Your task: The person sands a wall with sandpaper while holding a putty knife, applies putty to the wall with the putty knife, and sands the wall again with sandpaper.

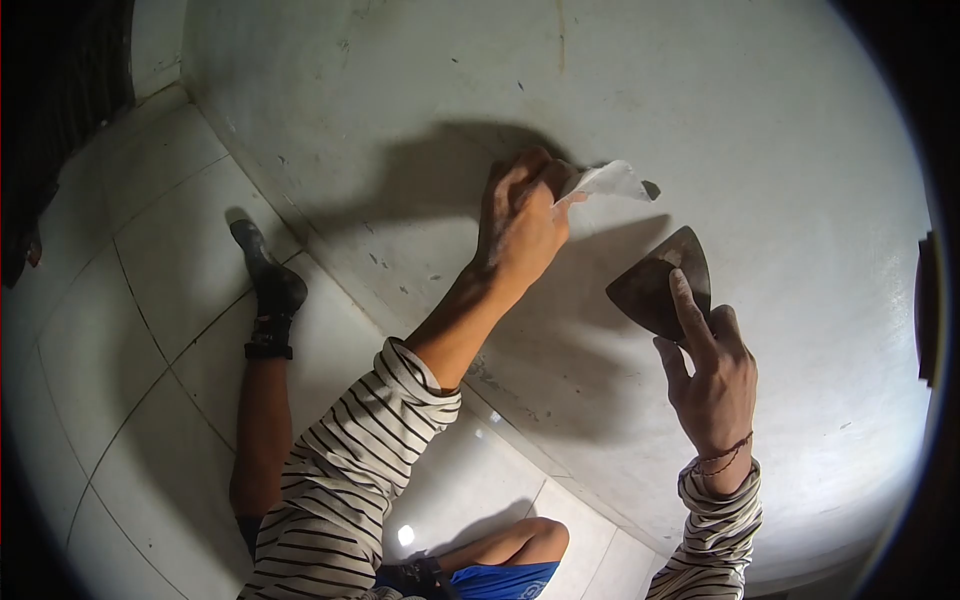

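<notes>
Near the middle of the view my left hand [525, 215] is closed on a thin whitish sheet [612, 182], which sticks out to the right against the pale wall [740, 120]. A small dark spot shows on the wall at the sheet's right end. Lower right, my right hand [712, 375] grips a dark, roughly triangular scraper blade [665, 285], with the index finger stretched along its face. The scraper's handle is hidden by the hand. The blade is apart from the sheet, below and right of it.
White floor tiles [130, 330] meet the wall along a diagonal edge. A leg with a dark shoe [275, 285] stretches along the floor at left; a bent knee and blue shorts [505, 580] show at the bottom. Dark objects stand at the left and right edges.
</notes>
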`<state>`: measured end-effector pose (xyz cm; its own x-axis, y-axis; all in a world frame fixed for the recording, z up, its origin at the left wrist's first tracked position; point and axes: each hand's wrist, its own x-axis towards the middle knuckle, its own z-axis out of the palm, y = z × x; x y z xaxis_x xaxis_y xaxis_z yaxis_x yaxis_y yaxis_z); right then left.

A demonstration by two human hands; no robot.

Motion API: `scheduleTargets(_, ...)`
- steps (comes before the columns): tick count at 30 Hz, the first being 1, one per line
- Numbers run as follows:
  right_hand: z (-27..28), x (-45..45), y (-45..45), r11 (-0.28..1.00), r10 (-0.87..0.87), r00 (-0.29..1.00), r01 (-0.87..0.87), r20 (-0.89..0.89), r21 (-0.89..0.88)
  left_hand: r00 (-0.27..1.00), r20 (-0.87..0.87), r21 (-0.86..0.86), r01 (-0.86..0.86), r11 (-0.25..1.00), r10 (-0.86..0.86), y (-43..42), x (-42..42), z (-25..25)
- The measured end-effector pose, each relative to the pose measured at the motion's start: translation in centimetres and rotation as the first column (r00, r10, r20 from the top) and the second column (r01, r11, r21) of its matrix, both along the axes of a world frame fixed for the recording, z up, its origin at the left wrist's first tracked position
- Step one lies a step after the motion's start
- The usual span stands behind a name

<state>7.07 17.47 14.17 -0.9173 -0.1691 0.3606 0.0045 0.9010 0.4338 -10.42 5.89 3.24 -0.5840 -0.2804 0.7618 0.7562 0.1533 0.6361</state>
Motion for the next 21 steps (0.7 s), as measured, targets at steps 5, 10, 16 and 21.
scheduleTargets(5,1.1,1.7,0.1,0.999,0.045,0.999,-0.045,-0.014,0.023,0.998,0.056,0.052,0.003,0.999,-0.006,0.3,-0.1,0.0)
scheduleTargets(10,0.8,1.9,-0.1,0.999,0.044,0.999,-0.044,0.0,-0.025,0.994,0.02,-0.058,0.107,0.993,-0.106,0.7,0.7,1.3)
scheduleTargets(16,0.5,1.6,-0.2,0.997,0.066,0.997,-0.065,0.035,-0.047,0.99,0.14,0.042,-0.04,0.998,0.034,-0.1,-0.9,-0.5)
scheduleTargets(21,1.1,2.0,0.2,0.999,0.033,0.999,-0.031,0.04,-0.036,0.998,0.004,-0.002,-0.056,0.998,0.056,2.7,-0.3,-0.1)
